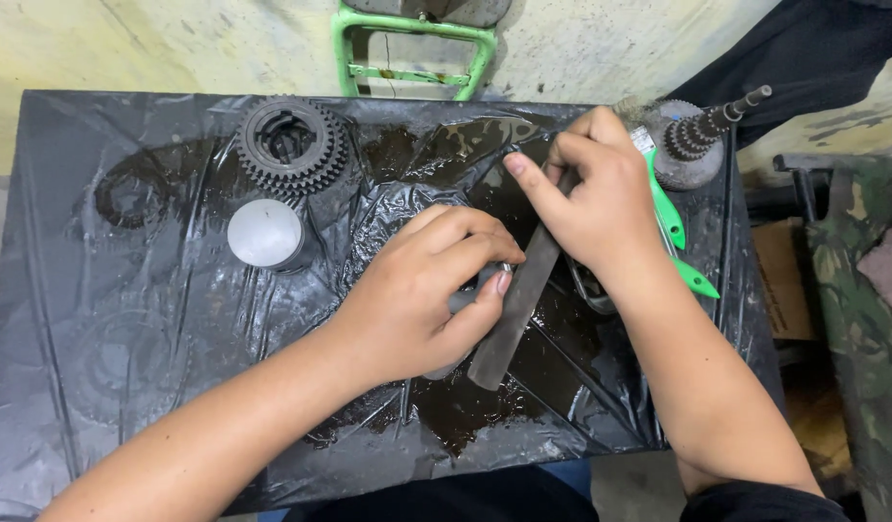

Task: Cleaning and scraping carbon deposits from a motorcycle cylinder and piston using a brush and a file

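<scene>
At centre frame the right hand (601,198) has its fingers clamped on the upper end of a flat metal file (517,304). The left hand (427,290) pinches a small metal part (462,302) against the file, mostly hidden under the fingers. Open black sheeting (98,319) covers the bench at lower left. A gear cluster (291,145) and grey cylinder (265,234) sit upper left; a geared shaft (702,135) nears the right edge.

Both hands (422,290) (596,198) close together, fingers curled
</scene>
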